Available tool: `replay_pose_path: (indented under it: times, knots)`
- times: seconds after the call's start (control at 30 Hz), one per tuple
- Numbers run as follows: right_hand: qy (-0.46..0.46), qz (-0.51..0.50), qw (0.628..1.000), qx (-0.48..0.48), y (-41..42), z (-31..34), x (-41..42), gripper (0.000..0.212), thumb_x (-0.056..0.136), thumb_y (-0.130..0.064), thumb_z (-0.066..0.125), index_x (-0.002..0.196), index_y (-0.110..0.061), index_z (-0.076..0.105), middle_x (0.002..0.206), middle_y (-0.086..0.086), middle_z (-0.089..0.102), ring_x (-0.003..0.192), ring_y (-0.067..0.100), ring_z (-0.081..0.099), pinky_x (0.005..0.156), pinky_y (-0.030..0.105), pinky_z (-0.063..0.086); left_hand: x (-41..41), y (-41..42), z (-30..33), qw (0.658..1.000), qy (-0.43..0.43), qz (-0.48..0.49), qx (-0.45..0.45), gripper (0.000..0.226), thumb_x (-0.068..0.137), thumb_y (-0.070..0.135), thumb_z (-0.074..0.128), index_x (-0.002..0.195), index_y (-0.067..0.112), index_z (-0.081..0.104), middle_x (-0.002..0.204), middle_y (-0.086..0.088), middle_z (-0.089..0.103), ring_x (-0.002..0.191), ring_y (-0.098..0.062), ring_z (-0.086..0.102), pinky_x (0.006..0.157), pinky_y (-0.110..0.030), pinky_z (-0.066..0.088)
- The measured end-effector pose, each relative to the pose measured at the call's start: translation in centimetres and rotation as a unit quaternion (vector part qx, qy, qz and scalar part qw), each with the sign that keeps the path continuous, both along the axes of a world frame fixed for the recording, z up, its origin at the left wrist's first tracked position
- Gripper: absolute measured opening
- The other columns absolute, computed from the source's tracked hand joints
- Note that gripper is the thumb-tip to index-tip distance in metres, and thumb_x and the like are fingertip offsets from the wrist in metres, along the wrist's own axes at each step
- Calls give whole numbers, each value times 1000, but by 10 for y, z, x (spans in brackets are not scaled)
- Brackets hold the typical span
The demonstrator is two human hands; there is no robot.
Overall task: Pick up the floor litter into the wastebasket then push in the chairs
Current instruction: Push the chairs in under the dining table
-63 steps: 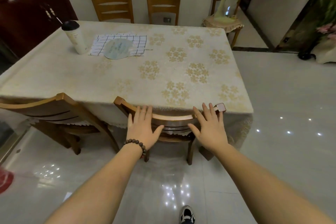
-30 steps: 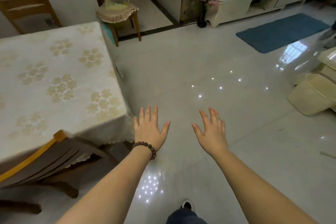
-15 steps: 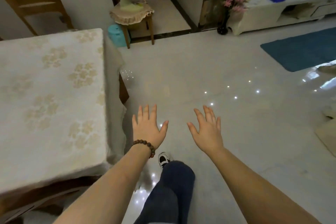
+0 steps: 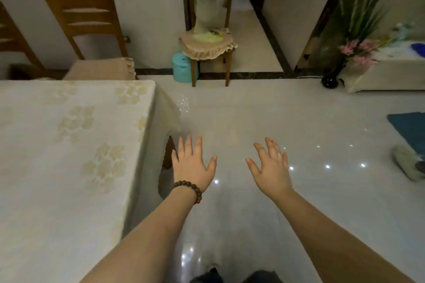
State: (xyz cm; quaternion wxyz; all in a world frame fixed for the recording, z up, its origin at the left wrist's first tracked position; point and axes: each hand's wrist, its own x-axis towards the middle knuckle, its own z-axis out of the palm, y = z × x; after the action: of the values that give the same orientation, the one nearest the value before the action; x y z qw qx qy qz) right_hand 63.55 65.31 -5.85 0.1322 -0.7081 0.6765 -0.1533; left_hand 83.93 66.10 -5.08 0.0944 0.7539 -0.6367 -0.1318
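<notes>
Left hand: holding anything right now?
No. The left hand hangs open over the floor beside the table, fingers spread, nothing in it.

head view: single camera worn on the person's head | faces forward and down along the dining table's (image 4: 69, 145) right edge toward the far wall | near: both forearms and the tiled floor (image 4: 230, 122) below | far: doorway chair (image 4: 208, 50) | no second view
</notes>
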Motion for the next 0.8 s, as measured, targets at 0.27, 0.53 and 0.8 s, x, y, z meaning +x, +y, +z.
replay_pose_path:
  times: [0.27, 0.53, 0.8]
  knots:
    - [-8, 68, 998, 17, -198, -13, 9, 53, 96, -46, 39, 143, -23, 33, 158, 6, 11, 145, 20, 1, 117, 45, -1, 10, -164, -10, 998, -16, 67, 12, 73, 93, 59, 29, 151, 23, 5, 160, -7, 3, 147, -26, -5, 119, -47, 4]
    - [14, 161, 987, 23, -438, -9, 2, 52, 96, -46, 37, 144, -25, 32, 158, 4, 10, 145, 19, -1, 117, 44, 0, -7, -378, -6, 987, 9, 162, 12, 72, 93, 59, 28, 151, 26, 1, 161, -6, 1, 147, -27, -5, 119, -48, 5]
    - [18, 238, 970, 32, -612, 9, 50, 52, 97, -44, 38, 144, -26, 30, 158, 5, 13, 145, 20, 2, 117, 43, 3, 22, -514, 5, 969, 12, 246, 11, 71, 93, 59, 28, 151, 27, 4, 161, -5, 1, 147, -26, -5, 118, -48, 2]
